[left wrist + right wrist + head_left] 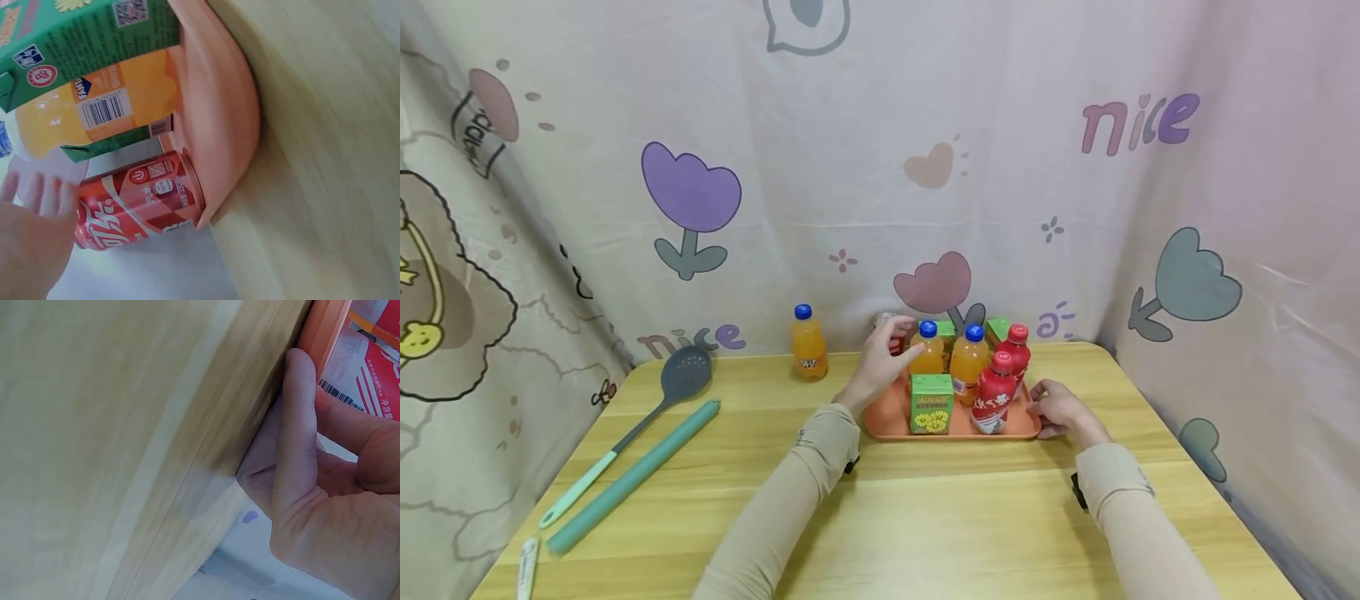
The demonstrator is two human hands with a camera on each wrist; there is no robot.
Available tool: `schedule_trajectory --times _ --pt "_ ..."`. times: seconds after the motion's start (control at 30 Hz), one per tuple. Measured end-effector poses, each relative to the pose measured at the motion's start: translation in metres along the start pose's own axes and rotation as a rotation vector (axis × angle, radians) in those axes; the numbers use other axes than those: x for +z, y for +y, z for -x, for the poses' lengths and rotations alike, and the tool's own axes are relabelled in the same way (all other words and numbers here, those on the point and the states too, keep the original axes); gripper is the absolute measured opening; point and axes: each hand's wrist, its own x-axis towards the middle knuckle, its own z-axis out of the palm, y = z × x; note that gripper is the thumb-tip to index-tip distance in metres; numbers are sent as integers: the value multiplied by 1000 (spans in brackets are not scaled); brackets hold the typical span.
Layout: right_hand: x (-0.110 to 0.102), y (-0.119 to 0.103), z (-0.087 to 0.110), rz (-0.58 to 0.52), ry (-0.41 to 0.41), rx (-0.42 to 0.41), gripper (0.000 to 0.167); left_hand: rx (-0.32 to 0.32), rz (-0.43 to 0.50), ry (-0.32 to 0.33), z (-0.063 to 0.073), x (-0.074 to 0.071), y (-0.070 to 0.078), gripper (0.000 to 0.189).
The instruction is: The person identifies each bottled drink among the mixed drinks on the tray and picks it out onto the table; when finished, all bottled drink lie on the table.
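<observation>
An orange tray (891, 417) holds several drinks near the back of the table. On it stand a red can (137, 203), orange soda bottles (968, 358), green drink cartons (932, 404) and red bottles (994, 396). My left hand (883, 358) is over the tray's left side, fingers extended beside the top of the can and near a soda bottle. At the tray's right edge, my right hand (1060, 408) grips the rim, with a finger (300, 412) along its outer side, close over the tabletop.
Another orange soda bottle (809, 346) stands left of the tray. A slotted turner (647, 417) and a long green rod (636, 475) lie on the left, with a small white item (527, 567) by the front left edge. A patterned curtain (820, 167) hangs behind the table.
</observation>
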Motion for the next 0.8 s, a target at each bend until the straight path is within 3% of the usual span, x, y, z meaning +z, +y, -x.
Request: schedule_trajectory --times 0.13,0.2,0.43,0.8 --pt "1 2 -1 -5 1 3 24 -150 52 -107 0 2 -4 60" --pt "1 1 0 -10 -1 3 24 -191 59 -142 -2 2 -7 63" --pt "-1 -2 1 -12 -6 8 24 -233 44 -181 -5 2 -11 65" --pt "-2 1 -2 -2 -4 6 25 -299 -10 -233 -4 7 3 66"
